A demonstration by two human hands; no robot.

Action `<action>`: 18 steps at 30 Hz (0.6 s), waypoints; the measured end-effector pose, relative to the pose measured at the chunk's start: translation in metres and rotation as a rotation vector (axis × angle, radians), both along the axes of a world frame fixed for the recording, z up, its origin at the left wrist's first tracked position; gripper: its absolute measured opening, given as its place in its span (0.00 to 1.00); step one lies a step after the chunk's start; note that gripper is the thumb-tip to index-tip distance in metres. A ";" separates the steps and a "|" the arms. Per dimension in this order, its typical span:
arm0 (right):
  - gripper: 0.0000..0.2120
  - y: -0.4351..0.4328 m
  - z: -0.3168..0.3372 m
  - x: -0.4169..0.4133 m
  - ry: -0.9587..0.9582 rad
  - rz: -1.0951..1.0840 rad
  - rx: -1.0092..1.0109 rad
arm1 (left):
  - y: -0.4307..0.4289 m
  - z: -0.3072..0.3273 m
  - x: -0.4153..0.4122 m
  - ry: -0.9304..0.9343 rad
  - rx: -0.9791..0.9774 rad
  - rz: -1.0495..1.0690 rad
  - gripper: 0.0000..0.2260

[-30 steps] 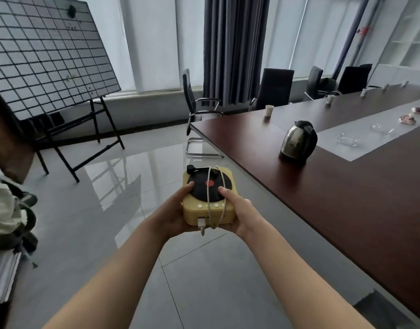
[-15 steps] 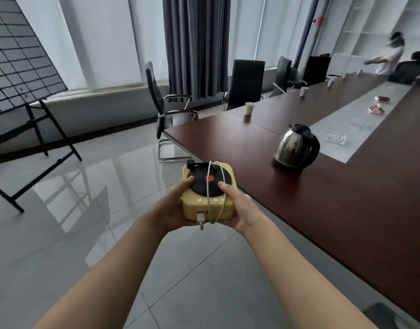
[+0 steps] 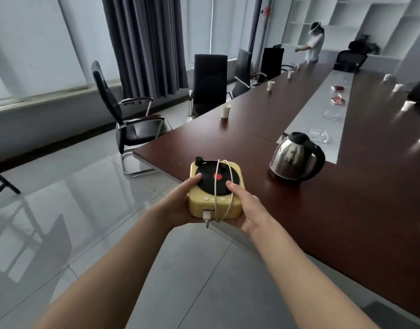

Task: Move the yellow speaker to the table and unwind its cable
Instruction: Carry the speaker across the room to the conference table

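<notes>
The yellow speaker (image 3: 199, 206), shaped like a small record player with a black disc and red centre, is held in the air just at the near edge of the dark wooden table (image 3: 334, 222). A white cable (image 3: 230, 186) is wound around it, its plug hanging at the front. My left hand (image 3: 178, 205) grips the speaker's left side with the thumb on the disc. My right hand (image 3: 247, 210) grips the right side, thumb on top.
A steel kettle (image 3: 294, 157) with a black handle stands on the table right of the speaker. Paper cups (image 3: 225, 110) line the far edge, glass dishes on the grey centre strip (image 3: 304, 115). Black chairs (image 3: 130, 119) stand along the table. A person (image 3: 314, 42) is at the far end.
The view has swung right and nearer to the table; the whiteboard stand has left the frame. The speaker, still in both hands, has come up to the table's edge.
</notes>
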State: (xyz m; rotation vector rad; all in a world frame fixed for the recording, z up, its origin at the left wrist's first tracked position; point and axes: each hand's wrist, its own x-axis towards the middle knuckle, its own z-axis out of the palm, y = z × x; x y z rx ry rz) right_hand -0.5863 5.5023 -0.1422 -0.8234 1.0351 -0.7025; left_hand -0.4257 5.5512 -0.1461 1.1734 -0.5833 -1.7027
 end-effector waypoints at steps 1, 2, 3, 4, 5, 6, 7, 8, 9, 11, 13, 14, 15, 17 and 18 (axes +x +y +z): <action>0.19 -0.009 -0.001 0.005 0.004 -0.019 0.001 | -0.012 -0.002 0.006 0.000 0.007 -0.008 0.25; 0.19 -0.020 -0.001 0.010 0.001 -0.039 0.004 | -0.025 -0.003 0.011 0.007 0.012 -0.019 0.25; 0.19 -0.030 -0.002 0.014 0.001 -0.056 0.006 | -0.038 -0.005 0.016 0.007 0.016 -0.030 0.25; 0.19 -0.045 -0.005 0.019 0.002 -0.078 0.010 | -0.055 -0.006 0.021 0.005 0.023 -0.045 0.25; 0.21 -0.057 -0.006 0.023 0.004 -0.093 0.009 | -0.068 -0.007 0.025 0.002 0.026 -0.048 0.24; 0.22 -0.069 -0.007 0.028 0.006 -0.107 0.005 | -0.081 -0.007 0.029 0.000 0.029 -0.053 0.23; 0.24 -0.082 -0.009 0.033 0.003 -0.119 0.004 | -0.096 -0.008 0.034 0.000 0.027 -0.067 0.22; 0.24 -0.099 -0.012 0.039 -0.001 -0.126 -0.001 | -0.113 -0.007 0.040 -0.007 0.023 -0.084 0.22; 0.23 -0.113 -0.013 0.043 -0.004 -0.135 -0.004 | -0.129 -0.007 0.045 -0.013 0.019 -0.094 0.22; 0.19 -0.144 -0.013 0.050 -0.017 -0.151 -0.003 | -0.163 -0.006 0.053 -0.032 0.015 -0.110 0.23; 0.16 -0.173 -0.012 0.056 -0.022 -0.168 0.004 | -0.198 -0.005 0.060 -0.028 0.047 -0.123 0.26; 0.15 -0.187 -0.011 0.058 -0.027 -0.177 0.008 | -0.214 -0.005 0.063 -0.018 0.060 -0.133 0.28; 0.14 -0.200 -0.011 0.060 -0.031 -0.183 0.009 | -0.229 -0.007 0.065 -0.010 0.066 -0.144 0.29; 0.12 -0.229 -0.011 0.064 -0.030 -0.200 0.007 | -0.261 -0.007 0.068 -0.002 0.070 -0.151 0.27; 0.12 -0.240 -0.011 0.065 -0.027 -0.206 0.007 | -0.275 -0.007 0.070 -0.004 0.072 -0.156 0.26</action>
